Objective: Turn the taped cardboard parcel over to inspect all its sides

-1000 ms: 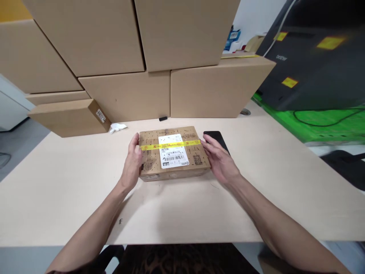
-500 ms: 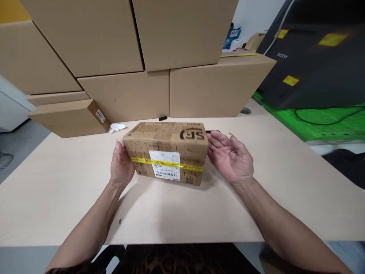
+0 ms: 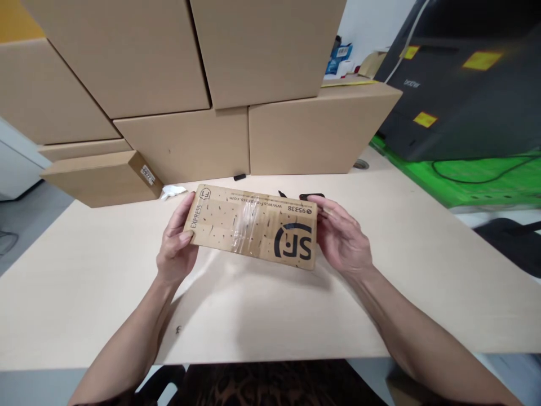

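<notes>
A small cardboard box (image 3: 220, 225) is held above the tabletop. Its broad face, with black SF lettering upside down and a strip of clear tape across the middle, is turned to me. My left hand (image 3: 174, 251) is closed on the left end, thumb over the lower front edge and fingers along the side. At the opposite end my right hand (image 3: 349, 242) bends its fingers against the right side, their tips partly hidden behind the box. Behind the box's upper right corner lies a flat black object (image 3: 311, 196), with a small dark pointed thing (image 3: 282, 194) beside it.
Large cardboard boxes (image 3: 300, 138) are stacked along the back of the table (image 3: 105, 293). A flatter box (image 3: 93, 175) leans at the left, near a crumpled white piece (image 3: 172, 192). A small black object (image 3: 239, 177) lies by the stack. A dark machine (image 3: 460, 107) stands on green at right.
The box has rolled so its labelled, yellow-taped side is out of sight and the SF face shows. My left thumb came over the front, and the right fingers, previously outstretched, curled against the box.
</notes>
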`<state>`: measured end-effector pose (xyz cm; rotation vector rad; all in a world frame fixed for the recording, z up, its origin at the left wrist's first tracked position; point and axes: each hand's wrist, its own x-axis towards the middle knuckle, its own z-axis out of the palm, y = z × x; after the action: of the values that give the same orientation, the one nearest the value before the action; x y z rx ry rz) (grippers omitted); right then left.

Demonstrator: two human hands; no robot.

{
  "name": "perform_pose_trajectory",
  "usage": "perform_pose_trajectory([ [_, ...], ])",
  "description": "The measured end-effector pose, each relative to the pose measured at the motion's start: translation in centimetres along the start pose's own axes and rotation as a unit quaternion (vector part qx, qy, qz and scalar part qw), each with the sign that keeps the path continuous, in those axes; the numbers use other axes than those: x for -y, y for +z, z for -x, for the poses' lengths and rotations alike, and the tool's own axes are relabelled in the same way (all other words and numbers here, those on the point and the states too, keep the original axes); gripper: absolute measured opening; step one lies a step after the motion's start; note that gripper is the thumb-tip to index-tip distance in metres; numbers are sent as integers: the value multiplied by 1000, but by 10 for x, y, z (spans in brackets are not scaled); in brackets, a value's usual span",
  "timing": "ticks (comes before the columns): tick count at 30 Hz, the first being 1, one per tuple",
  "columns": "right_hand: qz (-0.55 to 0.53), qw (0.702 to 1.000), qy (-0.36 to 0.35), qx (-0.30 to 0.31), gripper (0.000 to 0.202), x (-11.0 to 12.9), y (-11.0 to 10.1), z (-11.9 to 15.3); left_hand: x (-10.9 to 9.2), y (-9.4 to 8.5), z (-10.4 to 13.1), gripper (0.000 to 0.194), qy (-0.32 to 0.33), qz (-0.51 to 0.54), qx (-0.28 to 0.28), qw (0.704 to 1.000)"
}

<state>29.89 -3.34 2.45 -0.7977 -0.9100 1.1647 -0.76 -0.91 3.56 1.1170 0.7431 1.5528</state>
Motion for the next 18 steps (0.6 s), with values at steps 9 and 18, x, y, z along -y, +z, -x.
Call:
perform_pose_trajectory([
  [9, 124, 988, 87, 3, 39, 0, 7, 4, -4, 3, -4, 52, -77, -32, -24, 996],
  [18, 113, 993, 16, 4, 25, 6, 8, 9, -6, -17, -18, 34, -141, -27, -83, 986],
])
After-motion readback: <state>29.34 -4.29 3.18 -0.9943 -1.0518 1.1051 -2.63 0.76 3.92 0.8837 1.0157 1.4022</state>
